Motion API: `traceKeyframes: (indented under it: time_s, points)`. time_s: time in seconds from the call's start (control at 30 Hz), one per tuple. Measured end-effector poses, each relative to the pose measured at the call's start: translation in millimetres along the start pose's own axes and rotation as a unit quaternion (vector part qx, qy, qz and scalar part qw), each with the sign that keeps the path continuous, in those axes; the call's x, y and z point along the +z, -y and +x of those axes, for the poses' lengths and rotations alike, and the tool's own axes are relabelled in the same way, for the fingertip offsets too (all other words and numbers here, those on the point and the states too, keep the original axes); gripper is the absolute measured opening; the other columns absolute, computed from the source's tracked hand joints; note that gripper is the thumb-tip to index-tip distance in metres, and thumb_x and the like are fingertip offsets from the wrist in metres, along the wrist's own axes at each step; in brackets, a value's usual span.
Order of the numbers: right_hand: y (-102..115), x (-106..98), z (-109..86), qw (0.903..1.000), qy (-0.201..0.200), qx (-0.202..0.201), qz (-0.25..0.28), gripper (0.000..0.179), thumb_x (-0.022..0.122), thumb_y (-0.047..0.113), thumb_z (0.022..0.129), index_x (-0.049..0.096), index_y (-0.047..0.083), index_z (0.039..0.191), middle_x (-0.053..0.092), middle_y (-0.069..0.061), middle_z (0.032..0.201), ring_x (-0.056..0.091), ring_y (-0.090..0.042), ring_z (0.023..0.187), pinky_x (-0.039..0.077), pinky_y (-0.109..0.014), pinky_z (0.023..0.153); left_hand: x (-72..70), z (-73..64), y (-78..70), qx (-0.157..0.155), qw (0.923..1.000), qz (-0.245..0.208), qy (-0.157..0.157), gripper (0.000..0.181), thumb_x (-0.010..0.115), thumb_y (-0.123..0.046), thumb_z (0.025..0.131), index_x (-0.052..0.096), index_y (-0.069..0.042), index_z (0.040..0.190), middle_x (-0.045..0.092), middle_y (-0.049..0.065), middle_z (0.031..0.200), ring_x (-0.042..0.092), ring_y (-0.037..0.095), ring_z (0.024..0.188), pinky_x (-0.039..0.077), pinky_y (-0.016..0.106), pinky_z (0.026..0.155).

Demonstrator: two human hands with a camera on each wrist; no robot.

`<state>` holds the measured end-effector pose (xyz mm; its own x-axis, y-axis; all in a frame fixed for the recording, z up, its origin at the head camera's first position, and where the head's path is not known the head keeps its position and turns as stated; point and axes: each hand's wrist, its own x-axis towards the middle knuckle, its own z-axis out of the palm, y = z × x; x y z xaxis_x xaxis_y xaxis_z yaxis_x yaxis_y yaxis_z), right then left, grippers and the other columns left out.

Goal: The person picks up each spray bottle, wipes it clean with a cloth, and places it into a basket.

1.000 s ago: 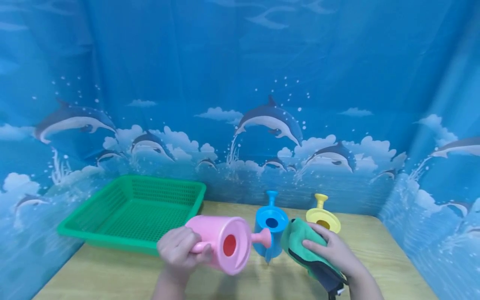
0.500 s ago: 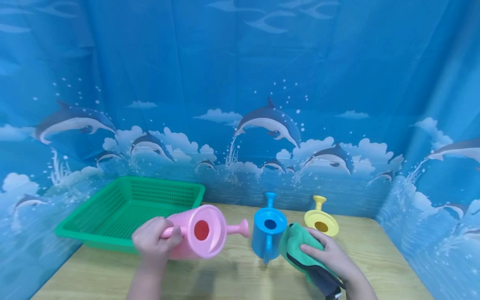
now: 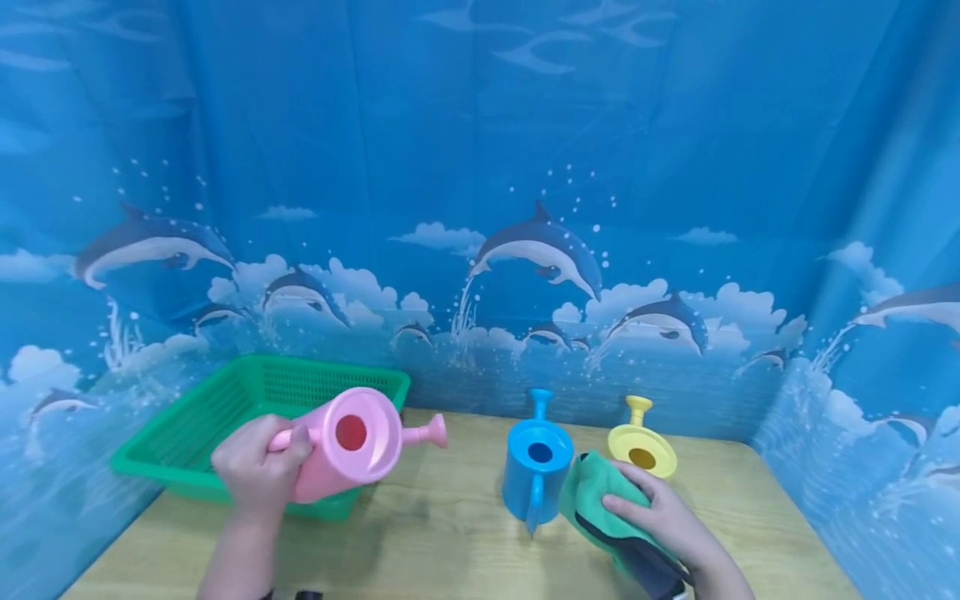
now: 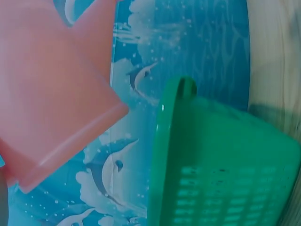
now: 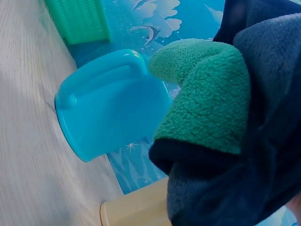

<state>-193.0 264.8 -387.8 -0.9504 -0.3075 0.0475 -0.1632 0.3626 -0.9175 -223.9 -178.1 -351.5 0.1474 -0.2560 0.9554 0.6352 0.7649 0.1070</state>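
Note:
My left hand (image 3: 258, 462) grips the handle of a pink watering can (image 3: 341, 446), which is lifted and tilted beside the green basket (image 3: 142, 468), overlapping its right part in the head view. The can's wall (image 4: 51, 103) fills the upper left of the left wrist view. A bunched green and dark grey cloth (image 3: 611, 508) is held in my right hand (image 3: 671, 512), thumb on top. Its fuzzy green side (image 5: 211, 94) shows in the right wrist view. A blue watering can (image 3: 536, 475) stands upright just left of the cloth.
Behind the right hand stands a yellow watering can (image 3: 651, 443), partly hidden by that hand. A blue dolphin-print curtain (image 3: 480, 167) borders the wooden table (image 3: 450, 542) at the back and sides.
My left hand has carried the pink watering can leftward, away from the blue one and over to the basket's right side. The right hand with the cloth has barely moved.

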Motion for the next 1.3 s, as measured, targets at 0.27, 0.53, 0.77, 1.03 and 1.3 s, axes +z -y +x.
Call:
traceKeyframes:
  time_s: [0.27,0.53,0.77,1.03,1.3]
  points:
    - [-1.0,0.8,-1.1,0.9999,0.011,0.009,0.007,0.059,0.058,0.021,0.096,0.035,-0.007,0.143,0.057,-0.021,0.127,0.061,-0.002,0.098,0.053,-0.028,0.08,-15.2,-2.5,21.9,-0.032,0.9986,0.04,0.01,0.075,0.056,-0.061,0.088,0.044,0.0,0.046,0.037,0.014,0.041,0.024,0.022,0.038,0.016,0.013,0.046]
    - [-3.4,2.0,0.3,0.9999,0.012,-0.005,0.002,0.056,0.058,0.019,0.096,0.038,-0.007,0.141,0.06,-0.012,0.119,0.061,-0.004,0.097,0.052,-0.027,0.08,-28.2,-4.1,49.4,-0.098,0.9905,0.096,0.003,0.071,0.054,-0.054,0.088,0.048,0.006,0.051,0.044,0.023,0.047,0.03,0.005,0.044,0.019,0.006,0.054]
    - [-4.7,0.0,-1.2,0.9999,0.009,0.007,0.005,0.057,0.058,0.02,0.096,0.037,-0.006,0.142,0.06,-0.013,0.121,0.062,-0.005,0.097,0.053,-0.028,0.08,-34.5,-2.4,66.3,-0.191,0.9691,0.155,0.016,0.049,0.058,-0.029,0.085,0.05,0.011,0.057,0.05,0.027,0.056,0.025,-0.023,0.061,0.02,0.005,0.056]
    - [-6.1,-2.0,-2.6,0.9998,0.018,0.0,0.009,0.057,0.057,0.019,0.097,0.036,-0.007,0.142,0.061,-0.009,0.12,0.062,-0.004,0.098,0.053,-0.028,0.08,-38.5,2.2,78.7,-0.305,0.9334,0.189,0.008,0.046,0.057,-0.023,0.088,0.045,0.008,0.056,0.029,-0.023,0.052,0.023,-0.015,0.05,0.02,0.012,0.051]
    - [-4.4,-4.7,-1.3,0.9999,0.005,0.015,0.0,0.059,0.058,0.021,0.096,0.035,-0.006,0.143,0.058,-0.018,0.125,0.061,-0.004,0.098,0.052,-0.028,0.08,-37.4,13.8,95.5,-0.423,0.8856,0.189,-0.032,0.046,0.053,-0.038,0.094,0.036,-0.023,0.054,0.029,-0.02,0.051,0.029,-0.001,0.05,0.024,0.016,0.054]
